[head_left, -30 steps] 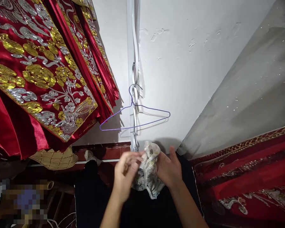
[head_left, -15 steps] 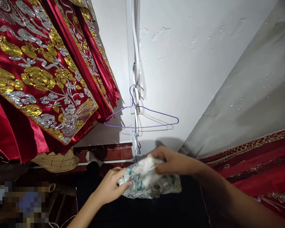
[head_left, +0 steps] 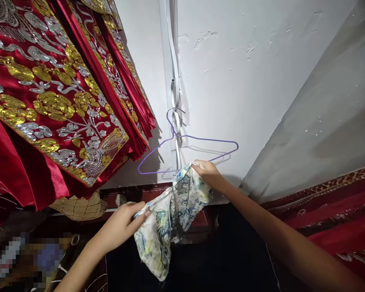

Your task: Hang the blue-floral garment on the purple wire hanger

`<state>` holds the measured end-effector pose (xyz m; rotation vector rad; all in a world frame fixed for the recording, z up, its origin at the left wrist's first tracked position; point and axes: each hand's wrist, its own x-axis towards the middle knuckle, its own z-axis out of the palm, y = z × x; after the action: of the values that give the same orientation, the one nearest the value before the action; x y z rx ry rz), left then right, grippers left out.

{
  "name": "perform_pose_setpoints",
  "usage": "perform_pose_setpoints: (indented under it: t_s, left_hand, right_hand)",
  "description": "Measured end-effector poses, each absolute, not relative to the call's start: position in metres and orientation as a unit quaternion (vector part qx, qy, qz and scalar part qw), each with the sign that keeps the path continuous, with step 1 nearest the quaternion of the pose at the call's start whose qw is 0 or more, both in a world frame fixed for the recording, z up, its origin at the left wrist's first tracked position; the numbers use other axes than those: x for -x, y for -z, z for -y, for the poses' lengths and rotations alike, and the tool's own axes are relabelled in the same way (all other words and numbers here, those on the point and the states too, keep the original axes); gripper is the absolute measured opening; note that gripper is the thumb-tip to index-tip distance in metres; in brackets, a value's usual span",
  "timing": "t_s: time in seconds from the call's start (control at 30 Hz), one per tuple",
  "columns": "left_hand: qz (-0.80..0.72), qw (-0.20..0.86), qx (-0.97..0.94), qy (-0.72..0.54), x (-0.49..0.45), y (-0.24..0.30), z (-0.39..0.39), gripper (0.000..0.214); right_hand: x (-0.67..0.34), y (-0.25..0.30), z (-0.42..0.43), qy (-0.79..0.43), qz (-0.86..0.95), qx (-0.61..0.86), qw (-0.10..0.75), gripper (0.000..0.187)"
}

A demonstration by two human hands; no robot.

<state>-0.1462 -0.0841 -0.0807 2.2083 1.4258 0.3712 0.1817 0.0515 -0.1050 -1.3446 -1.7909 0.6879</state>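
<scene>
A thin white garment with a blue, green and yellow print hangs spread between my two hands, its lower part dangling loose. What kind of garment it is, I cannot tell. My left hand pinches its upper left edge between thumb and fingers. Higher up, my right hand is closed on the other upper corner. Just above the cloth, a purple wire hanger hangs, tilted, its left end lower. My right hand overlaps the hanger's bottom bar in view; whether they touch, I cannot tell.
A white metal rail with loops runs along the white wall and carries the hanger. Red cloths with gold and silver embroidery hang at left. More red fabric lies at right, below a grey sheet.
The garment was bunched between my hands and is now opened out. My right hand has moved up towards the hanger, my left hand down and left. The hanger has tilted.
</scene>
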Motion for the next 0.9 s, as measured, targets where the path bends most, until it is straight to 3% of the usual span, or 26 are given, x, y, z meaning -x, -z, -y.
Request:
perform_pose_setpoints:
  t_s: [0.1, 0.23, 0.4, 0.53, 0.67, 0.73, 0.83, 0.9]
  left_hand:
    - [-0.562, 0.158, -0.806, -0.093, 0.167, 0.096, 0.056, 0.025]
    - [-0.615, 0.056, -0.753, -0.227, 0.173, 0.079, 0.020, 0.030]
    - [-0.583, 0.131, -0.717, -0.360, 0.127, 0.037, -0.001, 0.037]
    - [-0.541, 0.138, -0.736, -0.382, 0.099, 0.035, -0.001, 0.036]
    - [-0.505, 0.179, -0.762, -0.364, 0.102, 0.031, 0.006, 0.032]
    - [-0.487, 0.215, -0.768, -0.357, 0.109, 0.023, 0.007, 0.030]
    - [-0.452, 0.304, -0.766, -0.341, 0.117, 0.012, 0.005, 0.030]
    - [-0.438, 0.368, -0.748, -0.337, 0.122, 0.009, 0.003, 0.031]
  right_hand:
    - [-0.204, 0.093, -0.041, -0.289, 0.710, 0.537, 0.353, 0.024]
    - [-0.215, 0.079, -0.027, -0.305, 0.705, 0.534, 0.353, 0.026]
    - [-0.204, 0.084, -0.007, -0.318, 0.758, 0.439, 0.364, 0.030]
    - [-0.210, 0.071, 0.015, -0.299, 0.795, 0.409, 0.333, 0.012]
    - [-0.245, 0.049, 0.019, -0.245, 0.729, 0.503, 0.394, 0.078]
    - [-0.265, 0.045, 0.008, -0.211, 0.696, 0.532, 0.434, 0.100]
    - [-0.286, 0.046, -0.019, -0.218, 0.695, 0.536, 0.427, 0.109]
    - [-0.296, 0.048, -0.038, -0.249, 0.704, 0.521, 0.413, 0.097]
